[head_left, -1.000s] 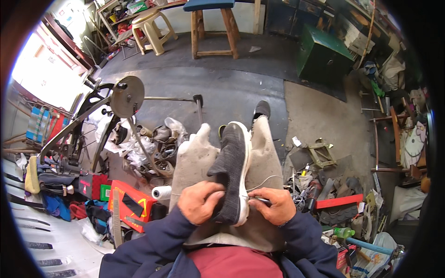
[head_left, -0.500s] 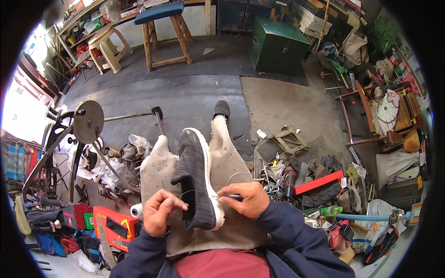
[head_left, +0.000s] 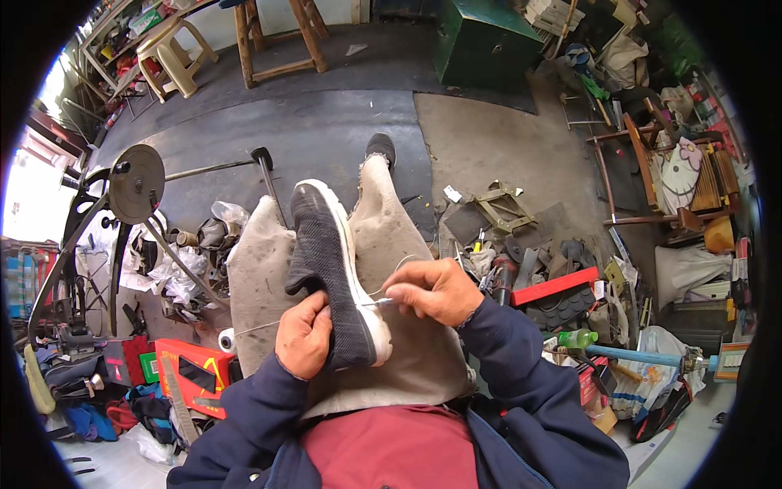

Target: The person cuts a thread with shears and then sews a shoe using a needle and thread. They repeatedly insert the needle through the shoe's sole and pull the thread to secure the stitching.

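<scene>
Shoe (head_left: 326, 253) on lap (head_left: 399, 350) between left hand (head_left: 304, 336) and right hand (head_left: 438, 292)
Machine (head_left: 137, 184) left; stools (head_left: 163, 39) far left; chest (head_left: 481, 53) far right; bottle (head_left: 577, 339) near right.

The head-worn fisheye looks down from close above the left hand (head_left: 305, 335) and right hand (head_left: 440, 292); floor (head_left: 489, 138) lies beyond.

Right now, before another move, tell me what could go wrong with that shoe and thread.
The thin tool in the right hand meets the white sole; a slip might mark it, or jab the left hand at the shoe's opening.

The thread runs loose left of the shoe, so it might snag.

The dark shoe lies across the lap and might shift if pushed.
</scene>
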Demonstrator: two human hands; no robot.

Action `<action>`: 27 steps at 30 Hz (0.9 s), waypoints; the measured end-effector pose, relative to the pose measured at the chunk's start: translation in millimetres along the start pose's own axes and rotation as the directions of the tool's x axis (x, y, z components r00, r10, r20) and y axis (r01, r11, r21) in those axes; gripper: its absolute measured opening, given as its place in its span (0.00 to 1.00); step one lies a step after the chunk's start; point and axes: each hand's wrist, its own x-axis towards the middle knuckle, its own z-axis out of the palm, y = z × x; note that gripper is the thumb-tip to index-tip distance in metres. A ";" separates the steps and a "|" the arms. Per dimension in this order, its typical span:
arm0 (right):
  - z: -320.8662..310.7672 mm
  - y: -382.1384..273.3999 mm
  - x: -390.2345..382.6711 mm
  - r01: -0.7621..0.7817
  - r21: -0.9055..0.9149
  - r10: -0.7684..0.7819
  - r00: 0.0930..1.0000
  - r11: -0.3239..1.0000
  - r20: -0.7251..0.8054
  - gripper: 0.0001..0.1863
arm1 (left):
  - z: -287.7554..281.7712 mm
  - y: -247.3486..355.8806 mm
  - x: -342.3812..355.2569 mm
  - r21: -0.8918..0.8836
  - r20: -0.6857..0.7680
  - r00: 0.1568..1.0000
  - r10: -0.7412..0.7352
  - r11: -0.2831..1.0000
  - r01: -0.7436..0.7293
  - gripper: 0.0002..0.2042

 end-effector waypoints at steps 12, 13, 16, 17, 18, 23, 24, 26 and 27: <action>-127.2 -22.6 -68.0 0.739 0.587 -0.343 0.485 -0.332 -0.804 0.31 | 5.2 -13.9 -3.3 -0.394 0.121 0.986 -0.114 0.906 0.153 0.12; -129.6 -29.5 -76.5 0.739 0.557 -0.351 0.442 -0.379 -0.825 0.30 | 4.9 -14.5 -3.2 -0.384 0.128 0.983 -0.132 0.907 0.172 0.11; -132.3 -48.7 -97.2 0.750 0.513 -0.372 0.374 -0.418 -0.850 0.29 | 4.9 -14.8 -2.2 -0.305 0.099 0.983 -0.158 0.935 0.181 0.10; -132.2 -53.0 -102.1 0.768 0.481 -0.345 0.355 -0.422 -0.869 0.22 | 4.8 -14.2 -1.9 -0.337 0.101 0.983 -0.153 0.924 0.178 0.10; -131.8 -55.5 -105.6 0.769 0.491 -0.354 0.362 -0.409 -0.862 0.20 | 4.8 -13.5 -1.3 -0.310 0.101 0.979 -0.179 0.929 0.202 0.10; -130.5 -55.2 -113.7 0.768 0.520 -0.395 0.376 -0.373 -0.838 0.14 | 3.6 -7.9 0.6 -0.288 0.123 0.973 -0.194 0.931 0.222 0.10; -130.3 -54.4 -113.7 0.763 0.536 -0.411 0.386 -0.361 -0.826 0.14 | 3.6 -6.9 0.4 -0.297 0.124 0.976 -0.182 0.931 0.211 0.10; -129.5 -53.9 -112.4 0.765 0.532 -0.402 0.387 -0.363 -0.830 0.14 | 3.7 -5.9 0.8 -0.289 0.124 0.973 -0.194 0.931 0.223 0.10; -128.9 -54.4 -111.3 0.757 0.542 -0.407 0.393 -0.366 -0.824 0.14 | 3.8 -5.8 0.8 -0.285 0.124 0.974 -0.191 0.933 0.219 0.10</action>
